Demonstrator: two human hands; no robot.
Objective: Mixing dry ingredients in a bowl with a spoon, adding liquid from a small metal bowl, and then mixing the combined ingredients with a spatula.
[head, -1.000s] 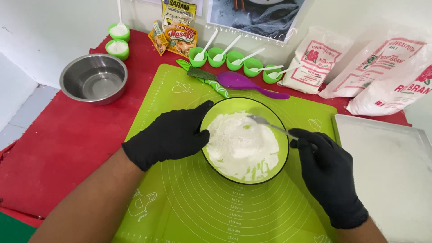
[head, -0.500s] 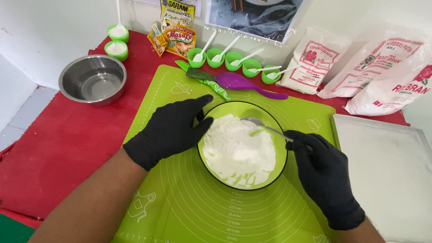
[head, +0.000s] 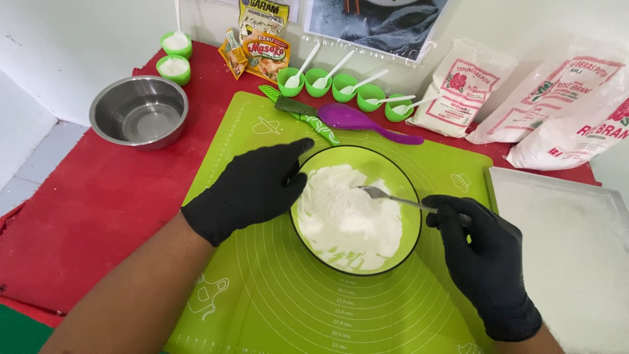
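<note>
Red table (head: 98, 216), white wall behind; items largest first.

1. Green silicone mat (head: 262, 308), centre to near edge of the table, printed with rings.
2. White tray (head: 576, 262), right edge, just beside the mat.
3. Three flour bags (head: 557, 111), far right corner, leaning on the wall.
4. Green bowl (head: 409, 216), on the mat's middle, holding white flour (head: 347, 216).
5. Steel bowl (head: 139, 111), far left part of the table, well apart from the mat.
6. Left hand (head: 252, 190), black-gloved, fingers curled against the green bowl's left rim, steadying it.
7. Right hand (head: 485, 262), black-gloved, clenched on the handle of a metal fork (head: 386, 195). Fork's long axis runs from this hand up-left over the right rim; its head lies on the flour near the bowl's centre. Right hand is the nearer to it.
8. Purple spoon (head: 354, 119), far edge of the mat.
9. Seasoning packets (head: 262, 46), far edge.
10. Small green cups (head: 341, 85) with white spoons, far edge; two more (head: 173, 59) at the far left corner.
</note>
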